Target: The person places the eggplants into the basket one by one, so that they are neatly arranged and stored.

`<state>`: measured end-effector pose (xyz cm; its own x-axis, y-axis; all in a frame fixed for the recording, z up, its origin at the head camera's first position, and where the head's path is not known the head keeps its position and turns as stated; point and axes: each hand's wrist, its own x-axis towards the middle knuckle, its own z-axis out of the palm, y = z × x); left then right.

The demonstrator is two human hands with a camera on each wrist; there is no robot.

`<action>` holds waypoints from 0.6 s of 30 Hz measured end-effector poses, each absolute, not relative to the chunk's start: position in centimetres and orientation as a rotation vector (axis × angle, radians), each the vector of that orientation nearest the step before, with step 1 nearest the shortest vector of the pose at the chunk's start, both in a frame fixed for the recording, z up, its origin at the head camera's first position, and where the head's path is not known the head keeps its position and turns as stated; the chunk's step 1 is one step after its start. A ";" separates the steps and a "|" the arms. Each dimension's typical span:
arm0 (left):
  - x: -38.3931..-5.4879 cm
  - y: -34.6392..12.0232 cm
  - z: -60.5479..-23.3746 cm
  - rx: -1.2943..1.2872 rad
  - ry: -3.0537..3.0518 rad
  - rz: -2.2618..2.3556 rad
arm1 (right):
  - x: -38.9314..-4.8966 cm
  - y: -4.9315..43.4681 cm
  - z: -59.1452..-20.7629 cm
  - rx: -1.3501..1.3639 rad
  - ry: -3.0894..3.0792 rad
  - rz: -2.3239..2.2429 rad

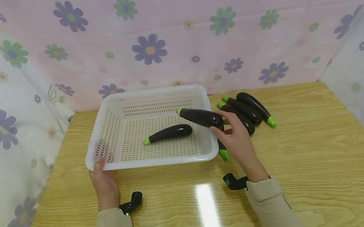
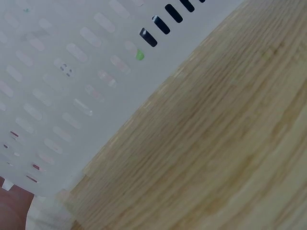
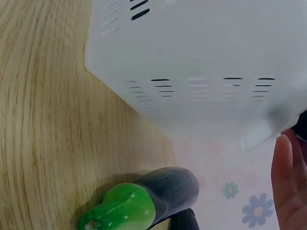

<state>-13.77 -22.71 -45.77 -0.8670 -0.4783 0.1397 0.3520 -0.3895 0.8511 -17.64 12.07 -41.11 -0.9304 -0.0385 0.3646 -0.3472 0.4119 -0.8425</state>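
A white perforated plastic basket (image 1: 154,164) stands on the table, with one dark eggplant (image 1: 171,133) lying inside. My left hand (image 1: 105,186) grips the basket's near left corner, thumb over the rim. Above the basket's right rim, my right hand (image 1: 238,140) holds another eggplant (image 1: 201,117) by its thick end, its green stem pointing left over the basket. In the right wrist view, part of the right hand (image 3: 290,179) shows beside the basket wall (image 3: 192,57). Through the slots in the left wrist view, dark bits of an eggplant (image 2: 160,25) show.
Right of the basket several eggplants lie grouped on the wooden table (image 1: 320,154), among them one at the far right (image 1: 255,104). Another, partly hidden by the right hand, has its green stem (image 1: 224,155) near the basket's corner. A flowered cloth (image 1: 167,31) hangs behind.
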 end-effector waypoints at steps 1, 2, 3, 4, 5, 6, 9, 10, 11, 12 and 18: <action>-13.7 -22.7 -45.8 0.175 -1.340 -2.264 | -17.7 11.9 -41.1 0.353 -2.376 1.506; -13.7 -22.8 -45.8 0.180 -1.342 -2.263 | -17.7 11.8 -41.1 0.369 -2.366 1.489; -13.7 -22.8 -45.8 0.185 -1.344 -2.263 | -17.7 11.6 -41.1 0.383 -2.358 1.469; -13.6 -22.8 -45.8 0.190 -1.348 -2.264 | -17.7 11.4 -41.1 0.399 -2.351 1.450; -13.6 -22.8 -45.8 0.194 -1.341 -2.268 | -17.7 11.3 -41.2 0.407 -2.348 1.428; -13.6 -22.8 -45.8 0.195 -1.336 -2.271 | -17.6 11.2 -41.2 0.410 -2.346 1.411; -13.6 -22.8 -45.8 0.188 -1.333 -2.274 | -17.6 10.8 -41.4 0.409 -2.356 1.343; -13.7 -22.8 -45.8 0.184 -1.334 -2.274 | -17.5 10.7 -41.4 0.410 -2.359 1.324; -13.7 -22.7 -45.8 0.176 -1.330 -2.274 | -17.5 10.7 -41.5 0.410 -2.362 1.307; -13.7 -22.7 -45.7 0.171 -1.330 -2.273 | -17.5 10.6 -41.5 0.413 -2.363 1.291; -13.7 -22.7 -45.6 0.192 -1.369 -2.257 | -17.6 10.2 -41.7 0.420 -2.387 1.189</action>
